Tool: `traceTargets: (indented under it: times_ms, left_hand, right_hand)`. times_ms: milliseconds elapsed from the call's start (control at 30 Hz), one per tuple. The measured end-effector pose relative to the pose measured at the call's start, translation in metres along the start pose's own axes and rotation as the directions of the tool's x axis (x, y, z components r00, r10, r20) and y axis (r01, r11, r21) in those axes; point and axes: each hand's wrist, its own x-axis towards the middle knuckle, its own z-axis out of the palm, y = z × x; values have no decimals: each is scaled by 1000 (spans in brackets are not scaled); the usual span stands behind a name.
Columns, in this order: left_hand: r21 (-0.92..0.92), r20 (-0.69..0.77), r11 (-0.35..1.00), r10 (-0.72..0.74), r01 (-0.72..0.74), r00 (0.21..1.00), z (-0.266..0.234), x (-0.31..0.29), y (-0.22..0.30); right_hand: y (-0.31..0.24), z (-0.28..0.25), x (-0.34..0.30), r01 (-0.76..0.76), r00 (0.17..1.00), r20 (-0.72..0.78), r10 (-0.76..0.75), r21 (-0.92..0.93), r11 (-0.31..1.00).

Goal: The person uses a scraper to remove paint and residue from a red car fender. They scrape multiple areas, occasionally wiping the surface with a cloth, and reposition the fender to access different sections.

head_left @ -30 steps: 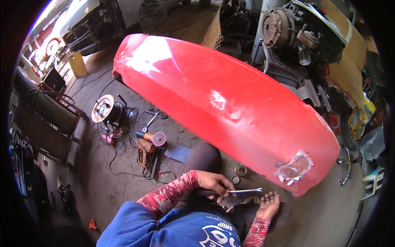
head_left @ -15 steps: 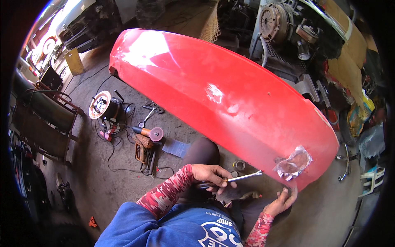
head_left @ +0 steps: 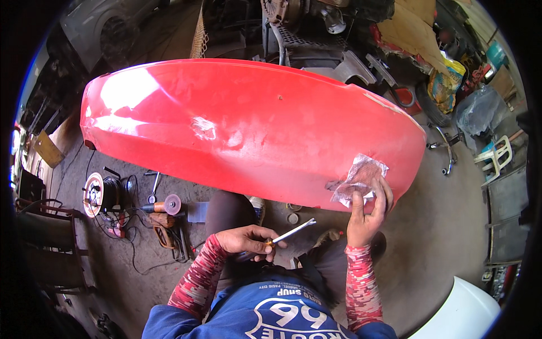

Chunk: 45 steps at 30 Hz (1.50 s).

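Left hand (head_left: 248,242) closed round a screwdriver-like tool (head_left: 293,230), shaft pointing up-right, tip short of the red car bumper (head_left: 271,127). Right hand (head_left: 366,217) half open, thumb apart from fingers, fingertips at the lower edge of the crinkled silver patch (head_left: 366,170). Bumper lies crosswise in front of the person's knees; patch near its right end; bumper's support not visible. Risks, my judgement: patch could tear or crease if tugged unevenly; tool tip could scratch the red paint if swung up; bare fingertips might catch a sharp patch edge. Counts: two hands, one tool, one bumper, one patch; floor at left, one angle grinder (head_left: 164,207), one cable reel (head_left: 95,195).
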Motion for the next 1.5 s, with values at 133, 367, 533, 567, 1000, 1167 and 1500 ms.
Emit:
traceTargets:
  times_ms: [133, 367, 533, 567, 1000, 1167, 1500]
  left_hand:
    - [36, -10, 999, -10, 10, 1000, 0, 1, 0]
    - [25, 0, 1000, 17, -17, 1000, 0, 2, -3]
    - [18, 2, 1000, 5, -5, 1000, -1, 2, -5]
    - [9, 11, 1000, 30, -30, 1000, -1, 2, -5]
    - [-66, -3, 994, 89, -89, 996, 6, -4, 2]
    - [-251, -108, 922, 276, -295, 955, 19, -19, 22]
    - [-35, -253, 927, 354, -374, 900, 20, -29, 38]
  right_hand:
    - [-29, 18, 55, 216, 967, 113, -227, 103, 971]
    - [-84, 95, 124, 477, 807, 332, -489, 122, 870]
    - [-94, 119, 127, 488, 776, 470, -421, -23, 873]
    - [-94, 119, 126, 480, 779, 482, -401, -46, 876]
    - [-84, 119, 135, 416, 781, 462, -421, 117, 902]
    - [-81, 116, 138, 363, 765, 495, -411, 194, 911]
    - [-88, 116, 135, 509, 702, 575, -420, 9, 861]
